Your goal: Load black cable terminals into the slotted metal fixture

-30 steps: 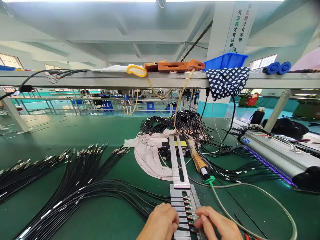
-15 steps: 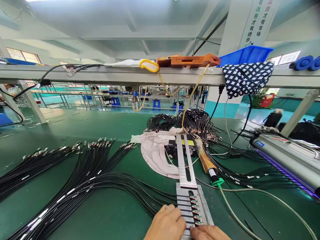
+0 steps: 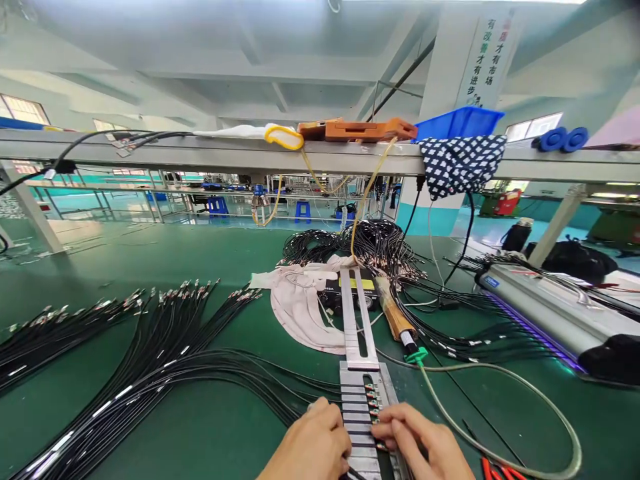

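A slotted metal jig [image 3: 361,390] lies on the green bench at the bottom centre, with several black wires laid across its slots, their terminals lined up along its right side. My left hand [image 3: 313,448] rests closed on the wires at the jig's left edge. My right hand [image 3: 425,443] is at the jig's right edge, its fingers pinched on a wire end [image 3: 379,440]. A large fan of loose black wires [image 3: 165,347] spreads over the bench to the left and feeds into the jig.
Behind the jig lie a white cloth [image 3: 300,307], a small black and yellow box [image 3: 350,293] and a wooden-handled tool [image 3: 395,319] with a grey hose [image 3: 525,393]. A coil of black wires [image 3: 375,250] sits further back. A metal lamp housing [image 3: 550,307] stands at right, an overhead shelf [image 3: 320,157] above.
The view shifted slightly. My right hand moved up along the jig's right edge, and more of it shows now. My left hand stays on the wires.
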`<state>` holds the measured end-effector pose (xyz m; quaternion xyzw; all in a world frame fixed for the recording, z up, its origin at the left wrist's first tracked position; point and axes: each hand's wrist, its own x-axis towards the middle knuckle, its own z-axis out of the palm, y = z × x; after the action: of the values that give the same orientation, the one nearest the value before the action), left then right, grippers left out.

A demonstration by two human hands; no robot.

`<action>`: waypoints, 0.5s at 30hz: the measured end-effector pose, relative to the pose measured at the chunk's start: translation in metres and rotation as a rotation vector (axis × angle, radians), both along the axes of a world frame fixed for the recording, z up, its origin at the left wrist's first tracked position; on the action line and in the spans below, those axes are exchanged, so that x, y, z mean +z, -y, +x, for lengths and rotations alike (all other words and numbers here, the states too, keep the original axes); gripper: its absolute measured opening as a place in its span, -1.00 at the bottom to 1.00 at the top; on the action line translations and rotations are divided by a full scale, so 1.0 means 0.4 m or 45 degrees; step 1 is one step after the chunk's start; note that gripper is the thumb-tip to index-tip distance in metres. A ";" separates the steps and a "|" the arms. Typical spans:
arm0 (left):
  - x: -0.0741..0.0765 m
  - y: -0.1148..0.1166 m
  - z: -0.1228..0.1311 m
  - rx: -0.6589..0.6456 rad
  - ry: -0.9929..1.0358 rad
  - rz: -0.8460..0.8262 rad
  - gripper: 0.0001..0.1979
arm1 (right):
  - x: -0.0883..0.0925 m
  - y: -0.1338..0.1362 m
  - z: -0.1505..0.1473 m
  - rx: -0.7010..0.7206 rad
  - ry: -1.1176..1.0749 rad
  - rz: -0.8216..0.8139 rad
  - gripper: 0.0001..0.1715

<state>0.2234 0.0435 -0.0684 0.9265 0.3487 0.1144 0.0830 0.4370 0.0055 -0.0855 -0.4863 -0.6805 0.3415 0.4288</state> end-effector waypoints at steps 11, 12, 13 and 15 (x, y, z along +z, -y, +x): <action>0.075 -0.010 -0.010 0.010 0.145 -0.325 -0.78 | 0.008 -0.017 0.005 -0.223 -0.444 -0.196 -0.34; 0.075 -0.010 -0.011 0.012 0.131 -0.302 -0.78 | 0.008 -0.018 0.007 -0.262 -0.454 -0.186 -0.34; 0.071 -0.010 -0.011 0.009 0.121 -0.272 -0.79 | 0.007 -0.020 0.008 -0.292 -0.458 -0.176 -0.34; 0.049 -0.013 -0.010 -0.004 0.112 -0.191 -0.80 | 0.007 -0.022 0.010 -0.322 -0.454 -0.160 -0.35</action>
<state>0.2195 0.0489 -0.0489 0.9123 0.3508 0.1285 0.1677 0.4409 0.0141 -0.0827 -0.5254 -0.5049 0.4073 0.5505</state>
